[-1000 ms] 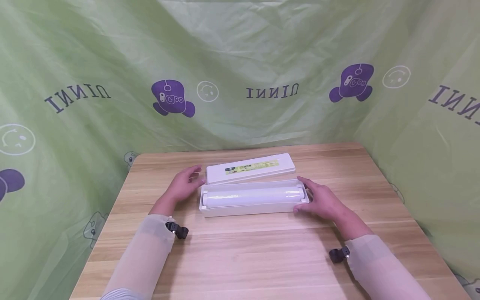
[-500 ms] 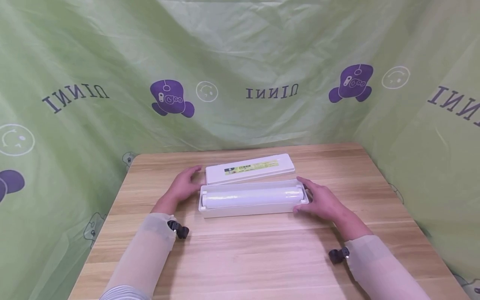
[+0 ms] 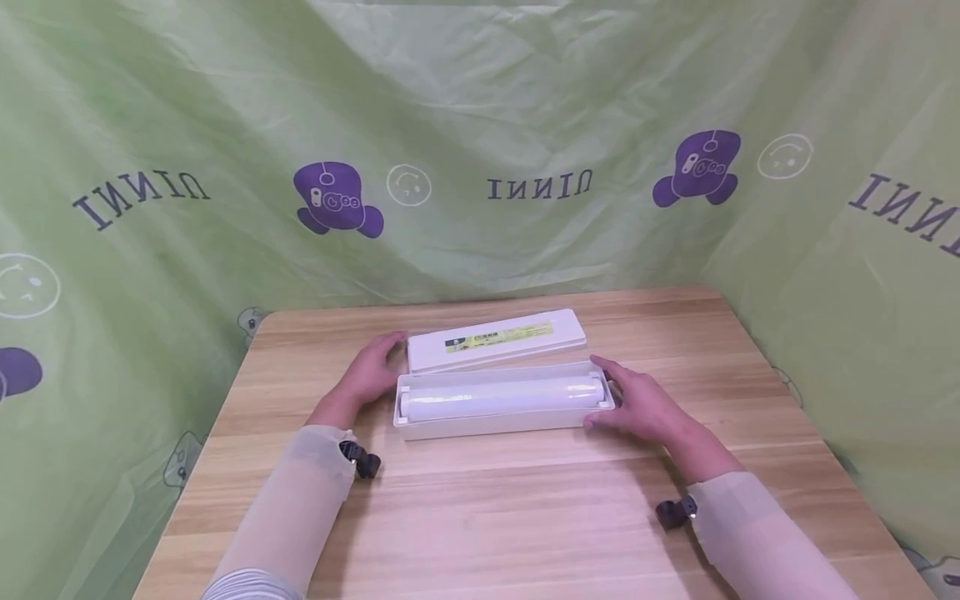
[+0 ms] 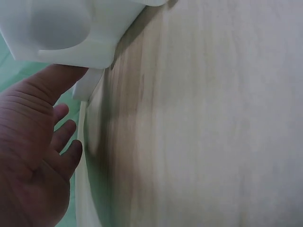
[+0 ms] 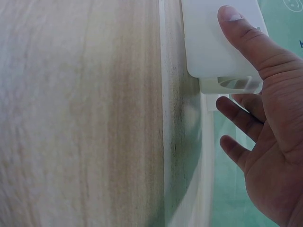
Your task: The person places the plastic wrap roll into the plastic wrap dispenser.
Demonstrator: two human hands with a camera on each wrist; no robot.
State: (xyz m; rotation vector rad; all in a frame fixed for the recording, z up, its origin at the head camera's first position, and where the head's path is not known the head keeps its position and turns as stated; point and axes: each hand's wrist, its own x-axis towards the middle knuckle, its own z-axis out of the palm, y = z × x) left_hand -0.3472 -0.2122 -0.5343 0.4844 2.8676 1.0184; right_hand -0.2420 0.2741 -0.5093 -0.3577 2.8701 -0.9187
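Note:
A long white cling film box (image 3: 498, 422) sits lidless on the table, with a shiny roll of cling film (image 3: 502, 398) lying lengthwise inside. Behind it lies the white lid (image 3: 480, 350), slightly askew, bearing a green-yellow label. My left hand (image 3: 372, 369) is at the lid's left end, index finger at the far corner. Its thumb tip is hidden behind the box end (image 4: 75, 42) in the left wrist view. My right hand (image 3: 645, 404) holds the box's right end, thumb on the front wall (image 5: 218, 42), index finger at the back corner.
The wooden table (image 3: 495, 517) extends around the box and lid. A green printed curtain (image 3: 465, 242) hangs along its back and sides. Small black cameras are on both wrists, including the left wrist camera (image 3: 363, 460).
My left hand has edged right to the lid's left end, its thumb slipping behind the box corner. My right hand keeps its place on the box. The head view shifts slightly.

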